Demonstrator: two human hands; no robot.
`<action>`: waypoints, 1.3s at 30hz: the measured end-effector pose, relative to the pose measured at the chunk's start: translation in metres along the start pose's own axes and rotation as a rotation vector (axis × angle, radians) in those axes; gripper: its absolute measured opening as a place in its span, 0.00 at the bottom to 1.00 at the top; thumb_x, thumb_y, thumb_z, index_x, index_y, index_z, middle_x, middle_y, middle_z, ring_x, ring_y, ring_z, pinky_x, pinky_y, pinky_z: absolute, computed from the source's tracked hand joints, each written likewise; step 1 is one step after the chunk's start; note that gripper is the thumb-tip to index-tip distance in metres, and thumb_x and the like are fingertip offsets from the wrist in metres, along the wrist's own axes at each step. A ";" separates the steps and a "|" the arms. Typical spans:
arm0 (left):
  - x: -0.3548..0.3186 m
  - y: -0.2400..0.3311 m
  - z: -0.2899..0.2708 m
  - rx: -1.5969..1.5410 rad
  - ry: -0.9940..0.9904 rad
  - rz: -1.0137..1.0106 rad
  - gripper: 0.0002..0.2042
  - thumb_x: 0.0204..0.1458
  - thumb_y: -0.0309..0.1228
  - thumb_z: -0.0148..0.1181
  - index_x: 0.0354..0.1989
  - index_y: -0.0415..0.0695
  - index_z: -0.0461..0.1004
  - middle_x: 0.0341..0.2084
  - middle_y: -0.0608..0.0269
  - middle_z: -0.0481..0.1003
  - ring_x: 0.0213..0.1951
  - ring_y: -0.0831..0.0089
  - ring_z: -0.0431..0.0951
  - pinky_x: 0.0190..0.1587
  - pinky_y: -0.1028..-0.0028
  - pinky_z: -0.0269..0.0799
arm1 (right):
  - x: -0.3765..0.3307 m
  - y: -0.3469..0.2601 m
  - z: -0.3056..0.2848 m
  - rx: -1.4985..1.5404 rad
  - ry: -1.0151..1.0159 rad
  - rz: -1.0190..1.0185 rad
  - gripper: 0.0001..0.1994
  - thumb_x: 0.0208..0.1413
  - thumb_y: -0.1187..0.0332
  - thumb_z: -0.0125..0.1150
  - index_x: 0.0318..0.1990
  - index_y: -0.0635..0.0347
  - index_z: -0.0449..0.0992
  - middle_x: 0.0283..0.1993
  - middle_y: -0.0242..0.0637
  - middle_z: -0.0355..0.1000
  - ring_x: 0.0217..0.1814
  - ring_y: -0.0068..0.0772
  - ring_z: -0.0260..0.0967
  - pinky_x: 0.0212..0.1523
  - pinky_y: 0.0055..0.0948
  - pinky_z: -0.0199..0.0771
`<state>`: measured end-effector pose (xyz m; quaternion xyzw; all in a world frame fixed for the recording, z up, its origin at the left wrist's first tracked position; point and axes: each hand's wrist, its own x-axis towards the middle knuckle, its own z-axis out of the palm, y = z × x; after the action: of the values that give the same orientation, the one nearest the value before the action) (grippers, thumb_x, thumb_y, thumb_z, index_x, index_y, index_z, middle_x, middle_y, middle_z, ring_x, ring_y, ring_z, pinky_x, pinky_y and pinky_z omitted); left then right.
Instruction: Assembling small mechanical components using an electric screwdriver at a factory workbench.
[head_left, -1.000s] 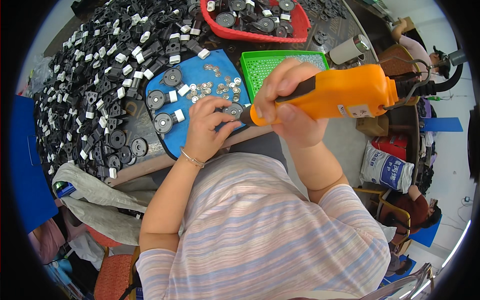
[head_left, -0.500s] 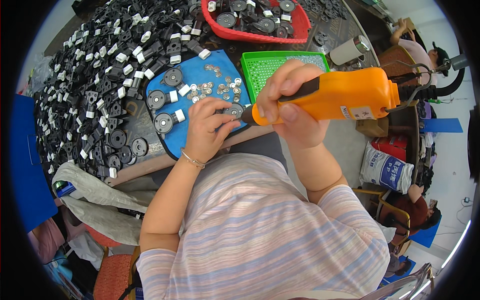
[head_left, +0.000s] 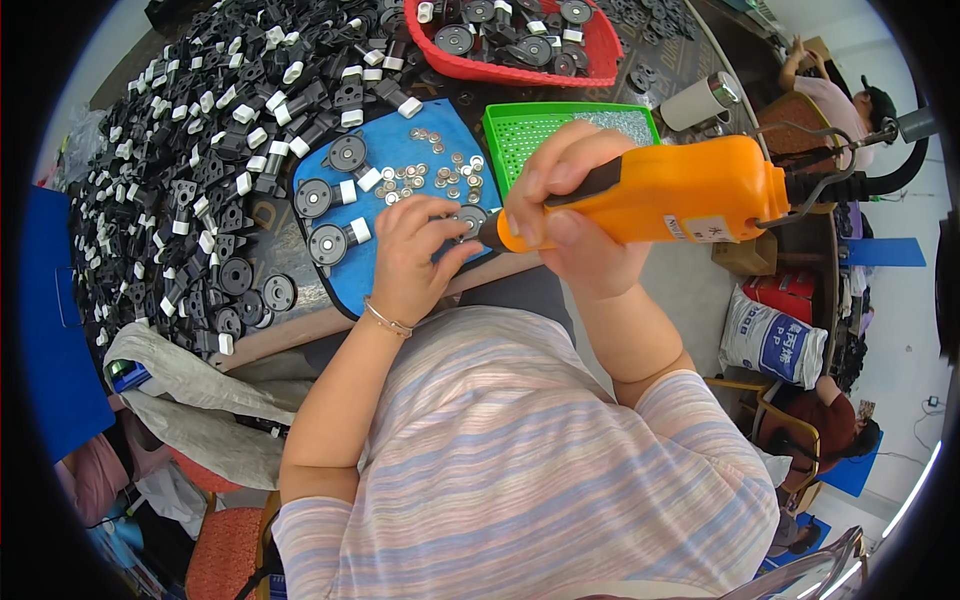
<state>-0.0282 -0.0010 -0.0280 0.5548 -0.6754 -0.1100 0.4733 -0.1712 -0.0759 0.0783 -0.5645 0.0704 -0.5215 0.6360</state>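
My right hand (head_left: 570,215) grips an orange electric screwdriver (head_left: 680,190) held level, its tip pointing left at a round black part (head_left: 467,218). My left hand (head_left: 415,250) pinches that round black part against the blue mat (head_left: 400,150). Three more round black parts with white clips (head_left: 330,195) lie on the mat's left side. Small silver washers (head_left: 430,170) are scattered across the mat's middle.
A big heap of black and white plastic parts (head_left: 190,150) covers the table's left. A red tray (head_left: 520,40) of round parts stands at the back, a green basket (head_left: 570,130) of tiny screws behind my right hand. Other people (head_left: 830,90) sit to the right.
The screwdriver has tilted slightly and shifted a little; my left hand stays on the round part at the mat's near edge.
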 end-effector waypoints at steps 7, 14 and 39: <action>0.003 -0.001 0.008 0.067 -0.006 -0.099 0.25 0.33 0.37 0.70 0.43 0.45 0.72 0.42 0.62 0.72 0.48 0.61 0.67 0.50 0.64 0.57 | 0.002 0.013 -0.004 -0.187 -0.110 -0.047 0.10 0.46 0.78 0.58 0.36 0.65 0.65 0.35 0.42 0.63 0.24 0.28 0.65 0.26 0.24 0.69; 0.002 -0.004 0.008 0.103 -0.048 -0.076 0.24 0.33 0.36 0.70 0.42 0.47 0.73 0.40 0.64 0.72 0.47 0.63 0.67 0.49 0.64 0.56 | -0.001 0.022 0.002 -0.210 -0.112 -0.003 0.10 0.43 0.81 0.57 0.34 0.62 0.65 0.31 0.39 0.63 0.25 0.25 0.65 0.26 0.21 0.68; 0.002 0.002 0.007 0.110 -0.114 -0.107 0.24 0.34 0.39 0.69 0.43 0.47 0.73 0.43 0.65 0.71 0.48 0.64 0.66 0.52 0.63 0.51 | 0.021 -0.008 -0.037 -0.134 -0.031 -0.033 0.17 0.45 0.71 0.62 0.42 0.68 0.67 0.34 0.41 0.68 0.29 0.26 0.67 0.30 0.22 0.68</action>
<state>-0.0348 -0.0051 -0.0294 0.6079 -0.6758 -0.1294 0.3963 -0.1914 -0.1139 0.0822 -0.6148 0.0859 -0.5172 0.5892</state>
